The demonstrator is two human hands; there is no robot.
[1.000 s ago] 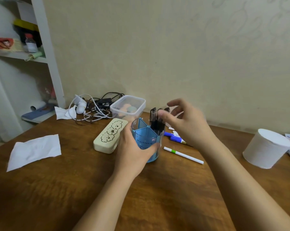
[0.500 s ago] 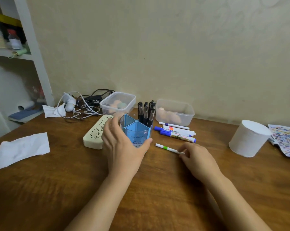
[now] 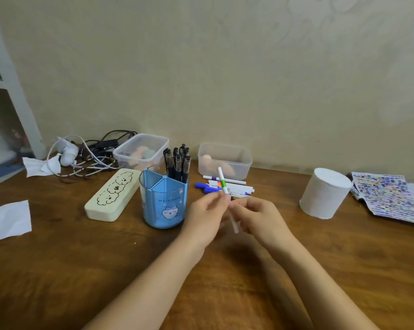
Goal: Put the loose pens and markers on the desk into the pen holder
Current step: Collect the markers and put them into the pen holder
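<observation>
A blue pen holder (image 3: 164, 206) with a cloud face stands mid-desk; several black pens (image 3: 177, 164) stick up from its back compartment. Just right of it, both hands meet around a thin white marker with a green band (image 3: 223, 183), held nearly upright above the desk. My left hand (image 3: 206, 216) pinches it from the left, my right hand (image 3: 258, 216) from the right. Behind the hands, several loose markers (image 3: 234, 188), white and blue, lie side by side on the wood.
A cream pencil case (image 3: 112, 198) lies left of the holder. Two clear plastic boxes (image 3: 225, 160) sit at the back, with tangled cables (image 3: 87, 156) to the left. A white paper roll (image 3: 325, 192) and a printed sheet (image 3: 389, 197) are at right; tissue (image 3: 7, 220) at left.
My left hand has let go of the pen holder and moved right. My right hand has lifted the green-banded marker off the desk, and both hands now hold it.
</observation>
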